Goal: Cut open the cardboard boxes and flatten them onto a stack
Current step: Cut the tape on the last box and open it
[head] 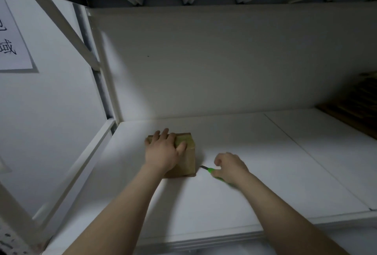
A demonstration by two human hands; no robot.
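Note:
A small brown cardboard box [188, 160] stands closed on the white shelf [224, 193], left of centre. My left hand [164, 148] lies on top of it, fingers spread over the lid. To the box's right, my right hand [229, 166] grips a green utility knife [210, 171]. The dark blade sticks out towards the box's lower right corner, a short gap away from it. Most of the knife's handle is hidden under my hand.
The shelf has a white back wall [224, 61] and a metal frame upright [106, 83] on the left. Brown cardboard [355, 108] sits at the far right. A paper sign [12, 36] hangs on the left wall. Another shelf is overhead.

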